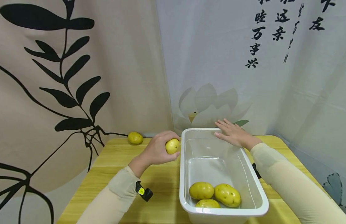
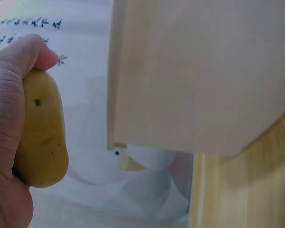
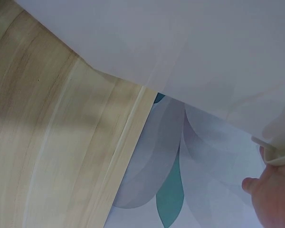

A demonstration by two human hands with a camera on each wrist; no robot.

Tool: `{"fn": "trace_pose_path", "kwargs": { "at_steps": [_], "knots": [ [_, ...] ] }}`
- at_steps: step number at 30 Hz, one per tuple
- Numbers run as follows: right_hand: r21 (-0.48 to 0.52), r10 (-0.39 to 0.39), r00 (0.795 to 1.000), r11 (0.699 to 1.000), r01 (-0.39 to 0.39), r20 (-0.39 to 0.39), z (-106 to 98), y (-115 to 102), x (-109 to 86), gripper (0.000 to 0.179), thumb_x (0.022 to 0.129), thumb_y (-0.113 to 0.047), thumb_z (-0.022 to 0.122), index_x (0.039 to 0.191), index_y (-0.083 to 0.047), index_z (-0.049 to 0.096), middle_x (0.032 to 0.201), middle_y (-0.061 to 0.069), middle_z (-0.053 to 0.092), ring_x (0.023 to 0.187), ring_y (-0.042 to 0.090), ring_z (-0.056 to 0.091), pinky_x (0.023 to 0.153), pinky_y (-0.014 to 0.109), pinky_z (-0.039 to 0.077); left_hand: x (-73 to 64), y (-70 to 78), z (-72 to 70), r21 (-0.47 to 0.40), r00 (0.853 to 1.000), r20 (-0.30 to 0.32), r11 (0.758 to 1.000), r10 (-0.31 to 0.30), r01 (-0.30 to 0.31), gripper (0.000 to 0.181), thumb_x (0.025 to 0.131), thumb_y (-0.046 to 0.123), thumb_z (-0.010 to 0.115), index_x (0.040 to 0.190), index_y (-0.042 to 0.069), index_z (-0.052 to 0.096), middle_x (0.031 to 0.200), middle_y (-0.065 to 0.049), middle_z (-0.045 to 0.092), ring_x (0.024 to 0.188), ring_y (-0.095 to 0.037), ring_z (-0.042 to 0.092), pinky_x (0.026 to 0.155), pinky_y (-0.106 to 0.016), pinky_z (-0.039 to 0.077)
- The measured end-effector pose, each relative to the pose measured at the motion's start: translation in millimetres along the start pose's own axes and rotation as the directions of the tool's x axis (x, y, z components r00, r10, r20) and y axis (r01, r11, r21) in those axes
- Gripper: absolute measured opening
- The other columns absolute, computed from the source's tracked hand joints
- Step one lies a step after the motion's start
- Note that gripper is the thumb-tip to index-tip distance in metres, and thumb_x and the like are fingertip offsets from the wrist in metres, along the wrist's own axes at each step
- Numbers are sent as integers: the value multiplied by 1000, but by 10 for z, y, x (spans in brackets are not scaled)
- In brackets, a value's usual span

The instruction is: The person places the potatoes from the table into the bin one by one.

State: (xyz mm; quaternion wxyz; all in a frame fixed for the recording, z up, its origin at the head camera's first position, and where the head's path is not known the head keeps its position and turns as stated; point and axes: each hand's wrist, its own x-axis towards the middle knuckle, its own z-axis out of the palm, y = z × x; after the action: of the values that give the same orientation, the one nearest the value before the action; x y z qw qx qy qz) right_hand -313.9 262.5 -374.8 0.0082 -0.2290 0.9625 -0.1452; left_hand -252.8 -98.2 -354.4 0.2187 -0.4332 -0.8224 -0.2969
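Head view: the left hand point(image 1: 158, 150), its fingers curled round a potato point(image 1: 172, 146), holds it just left of the bin point(image 1: 223, 212), near the far-left corner. The right hand point(image 1: 235, 135), open with fingers straight, rests on the bin's rim at the far-right corner. Three potatoes point(image 1: 227, 195) lie inside the bin's near end. Another potato point(image 1: 135, 138) sits on the table point(image 1: 161, 193), well left of the bin; a printed curtain point(image 1: 131, 62) hangs behind the bin.

Front potato point(image 1: 207, 204) part-hidden by bin rim point(image 1: 223, 212); upper lettering point(image 1: 328, 4) cropped.
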Motion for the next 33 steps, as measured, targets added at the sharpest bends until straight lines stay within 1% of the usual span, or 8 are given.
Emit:
{"fn": "trace_pose_path", "kwargs": {
  "at_steps": [6, 10, 15, 20, 25, 29, 33],
  "knots": [
    [4, 1, 1000, 1000, -1, 3, -1, 3, -21, 72, 99, -59, 32, 154, -16, 19, 160, 9, 12, 146, 34, 1, 107, 67, 3, 152, 128, 45, -64, 997, -41, 996, 64, -67, 32, 67, 22, 76, 96, 15, 66, 96, 6, 63, 83, -9, 56, 65, -25, 48],
    [5, 4, 1000, 1000, -4, 4, 2, 10, -23, 73, 98, -61, 31, 155, -17, 19, 160, 8, 11, 146, 33, 0, 108, 67, 3, 248, 225, 91, -99, 992, -39, 988, 117, -120, 30, 67, 22, 75, 95, 17, 65, 92, 6, 63, 80, -8, 55, 64, -23, 47],
    [-2, 5, 1000, 1000, -5, -6, 13, 20, -7, 74, 97, -63, 30, 154, -17, 21, 160, 6, 12, 146, 32, 2, 108, 67, 5, 348, 320, 152, -102, 987, -16, 982, 161, -161, 30, 69, 28, 75, 95, 18, 66, 89, 8, 63, 78, -6, 53, 63, -21, 45],
    [-9, 14, 1000, 1000, -14, -12, 24, 22, 20, 76, 96, -65, 29, 154, -17, 22, 160, 7, 14, 146, 32, 2, 109, 66, 7, 416, 388, 213, -96, 983, 9, 978, 185, -183, 30, 71, 32, 74, 96, 19, 66, 92, 9, 64, 84, -3, 55, 67, -19, 45],
    [-12, 13, 1000, 1000, -13, -20, 21, 15, 28, 76, 96, -64, 32, 154, -15, 24, 159, 9, 16, 146, 34, 4, 108, 66, 7, 464, 439, 267, -109, 979, 39, 975, 198, -193, 29, 73, 33, 74, 97, 19, 66, 91, 11, 63, 88, -2, 55, 72, -20, 44],
    [-14, 9, 1000, 1000, -10, -22, 5, 11, 16, 75, 96, -64, 32, 154, -16, 24, 159, 9, 16, 146, 34, 4, 108, 66, 8, 512, 486, 304, -146, 976, 81, 971, 200, -187, 29, 73, 31, 74, 98, 19, 66, 92, 12, 63, 86, -2, 55, 71, -19, 44],
    [-26, 8, 1000, 1000, -8, -17, 2, 23, 9, 76, 96, -64, 30, 154, -16, 22, 159, 9, 15, 146, 35, 4, 108, 67, 8, 582, 537, 347, -207, 969, 134, 962, 210, -179, 27, 74, 29, 74, 98, 18, 66, 89, 12, 62, 79, -3, 53, 64, -18, 45]
  ]
}}
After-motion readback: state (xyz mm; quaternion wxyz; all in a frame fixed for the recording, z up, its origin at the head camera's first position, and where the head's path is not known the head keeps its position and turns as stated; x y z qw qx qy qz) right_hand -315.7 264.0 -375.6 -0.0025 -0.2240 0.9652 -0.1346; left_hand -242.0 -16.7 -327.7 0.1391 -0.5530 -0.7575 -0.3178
